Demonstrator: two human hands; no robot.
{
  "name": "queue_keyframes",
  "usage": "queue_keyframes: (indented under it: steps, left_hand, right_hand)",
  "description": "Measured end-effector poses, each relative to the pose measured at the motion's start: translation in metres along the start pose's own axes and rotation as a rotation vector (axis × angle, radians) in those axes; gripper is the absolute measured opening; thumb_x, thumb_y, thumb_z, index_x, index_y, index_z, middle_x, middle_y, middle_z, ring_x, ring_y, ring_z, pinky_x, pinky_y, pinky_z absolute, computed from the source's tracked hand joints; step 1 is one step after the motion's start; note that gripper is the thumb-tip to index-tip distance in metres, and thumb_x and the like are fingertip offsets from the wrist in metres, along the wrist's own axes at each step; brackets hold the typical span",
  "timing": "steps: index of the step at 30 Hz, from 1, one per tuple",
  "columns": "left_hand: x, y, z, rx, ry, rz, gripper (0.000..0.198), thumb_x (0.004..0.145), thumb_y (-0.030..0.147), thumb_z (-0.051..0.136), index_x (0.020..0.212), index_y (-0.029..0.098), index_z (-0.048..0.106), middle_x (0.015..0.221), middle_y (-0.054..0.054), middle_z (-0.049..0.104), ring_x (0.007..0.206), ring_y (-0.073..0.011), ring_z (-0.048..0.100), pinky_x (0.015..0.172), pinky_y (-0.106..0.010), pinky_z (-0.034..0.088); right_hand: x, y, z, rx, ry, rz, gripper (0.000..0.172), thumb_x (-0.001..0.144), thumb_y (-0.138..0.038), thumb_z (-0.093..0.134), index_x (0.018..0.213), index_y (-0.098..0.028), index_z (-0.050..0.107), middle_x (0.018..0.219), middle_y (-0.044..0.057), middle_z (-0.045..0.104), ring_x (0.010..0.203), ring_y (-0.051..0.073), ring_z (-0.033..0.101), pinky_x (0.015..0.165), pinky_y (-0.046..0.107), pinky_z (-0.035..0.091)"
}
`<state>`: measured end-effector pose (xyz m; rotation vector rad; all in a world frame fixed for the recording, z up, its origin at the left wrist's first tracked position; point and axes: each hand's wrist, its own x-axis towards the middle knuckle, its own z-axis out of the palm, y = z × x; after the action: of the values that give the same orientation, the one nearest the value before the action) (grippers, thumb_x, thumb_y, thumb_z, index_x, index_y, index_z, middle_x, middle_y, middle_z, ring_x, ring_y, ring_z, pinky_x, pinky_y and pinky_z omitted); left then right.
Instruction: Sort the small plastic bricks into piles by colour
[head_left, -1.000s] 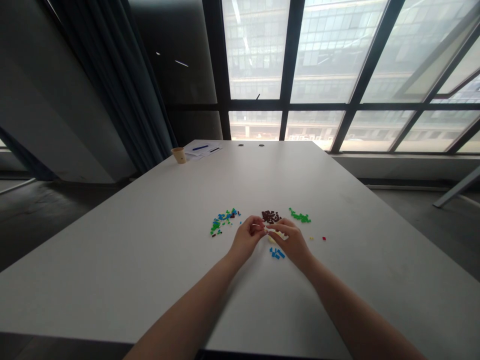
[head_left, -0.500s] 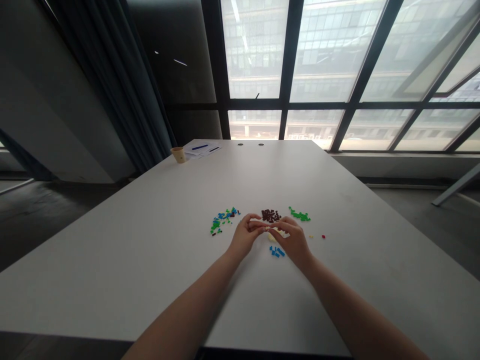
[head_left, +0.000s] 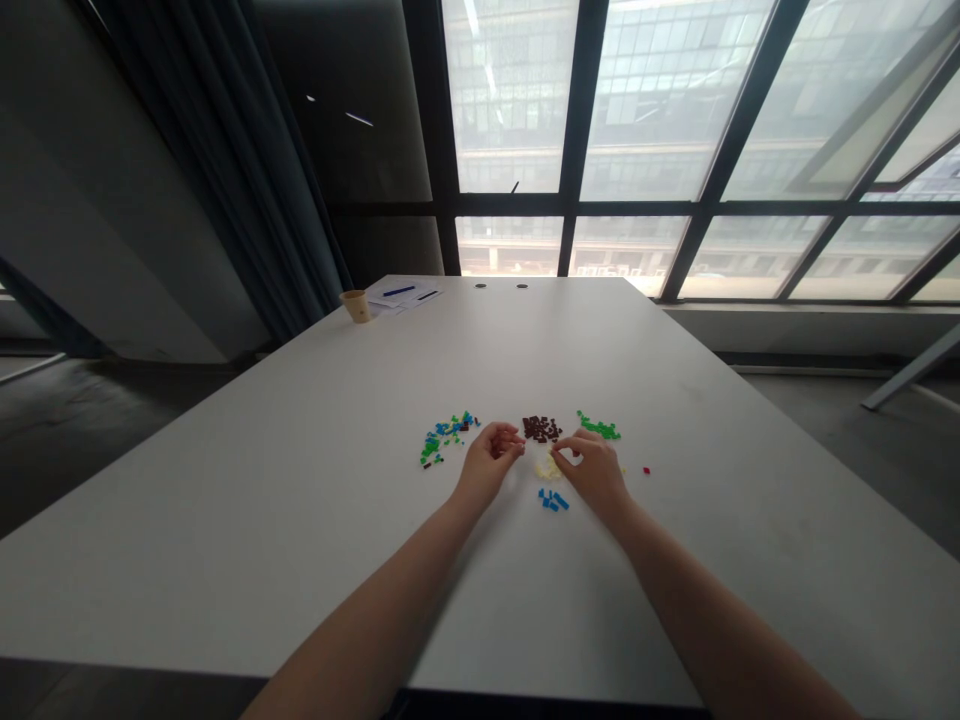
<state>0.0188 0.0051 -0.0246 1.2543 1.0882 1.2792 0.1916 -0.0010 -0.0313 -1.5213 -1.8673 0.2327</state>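
Note:
Both my hands rest on the white table among small heaps of tiny building bricks. My left hand is curled, its fingertips pinched on a small pale piece too small to name. My right hand is closed in a pinch over the pale yellow bricks. A dark brown heap lies just beyond the hands. Blue bricks lie between my wrists. A green heap lies beyond my right hand, and a mixed green and blue heap lies left of my left hand.
A single red brick lies right of my right hand. At the far left corner stand a paper cup and papers with pens. Large windows rise behind the table, and a dark curtain hangs at the left.
My hands were joined on a pale piece before; they have drawn apart, the right one dropping to the yellow bricks on the table.

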Motion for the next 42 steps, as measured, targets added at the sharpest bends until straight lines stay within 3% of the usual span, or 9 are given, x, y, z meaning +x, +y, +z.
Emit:
queue_keyframes:
  steps: [6,12,21,25,32,37,42]
  left_hand:
    - [0.000,-0.001,0.001,0.123,-0.045,0.011,0.021,0.063,0.022,0.064,0.080,0.015,0.054,0.071,0.000,0.057,0.059,-0.0073,0.051,0.060,-0.021,0.043]
    - [0.002,-0.004,-0.003,0.214,-0.045,0.043,0.020,0.066,0.025,0.062,0.082,0.016,0.055,0.074,-0.001,0.058,0.062,-0.0086,0.051,0.060,-0.022,0.043]
    - [0.019,0.002,-0.034,0.496,0.200,0.117,0.012,0.072,0.025,0.053,0.079,0.017,0.059,0.080,-0.004,0.063,0.071,-0.0136,0.057,0.064,-0.026,0.045]
    - [0.018,-0.001,-0.033,0.612,0.149,0.119,0.012,0.072,0.020,0.051,0.078,0.017,0.060,0.082,-0.004,0.064,0.071,-0.0139,0.057,0.067,-0.028,0.046]
    - [0.013,-0.003,-0.027,0.675,0.077,0.174,0.013,0.075,0.021,0.049,0.080,0.017,0.060,0.084,-0.004,0.064,0.072,-0.0135,0.057,0.069,-0.027,0.046]
    - [0.013,0.000,-0.029,0.725,0.073,0.188,0.013,0.076,0.021,0.048,0.081,0.017,0.059,0.084,-0.003,0.063,0.072,-0.0131,0.057,0.071,-0.027,0.046]
    - [0.019,0.000,-0.045,0.978,0.130,0.217,0.021,0.077,0.014,0.043,0.086,0.018,0.062,0.090,-0.006,0.061,0.086,-0.0166,0.055,0.082,-0.031,0.042]
  right_hand:
    - [-0.001,-0.007,0.009,-0.184,-0.127,0.096,0.012,0.074,-0.027,0.057,0.072,-0.026,0.069,0.079,0.001,0.062,0.086,0.018,0.052,0.074,0.031,0.028]
    - [-0.003,-0.010,0.010,-0.182,-0.189,0.114,0.014,0.076,-0.026,0.055,0.075,-0.027,0.069,0.081,0.001,0.063,0.085,0.018,0.052,0.072,0.031,0.028]
    - [0.003,0.010,-0.002,0.001,-0.085,0.025,0.021,0.079,-0.024,0.050,0.087,-0.023,0.069,0.069,0.003,0.058,0.071,0.015,0.050,0.069,0.027,0.035]
    - [-0.001,0.001,0.003,-0.062,-0.191,-0.050,0.022,0.079,-0.021,0.050,0.086,-0.027,0.070,0.075,0.003,0.060,0.077,0.015,0.051,0.076,0.029,0.033]
    - [-0.004,-0.004,0.008,-0.164,-0.273,0.018,0.028,0.080,-0.016,0.047,0.088,-0.030,0.070,0.081,0.003,0.062,0.083,0.016,0.051,0.075,0.029,0.030]
    - [-0.003,0.000,0.007,-0.161,-0.241,0.033,0.029,0.078,-0.014,0.046,0.087,-0.029,0.070,0.081,0.003,0.062,0.082,0.016,0.051,0.075,0.029,0.031]
    - [0.001,0.006,-0.003,-0.078,-0.105,0.023,0.027,0.075,-0.016,0.046,0.086,-0.025,0.069,0.074,0.003,0.060,0.077,0.015,0.051,0.075,0.027,0.034]
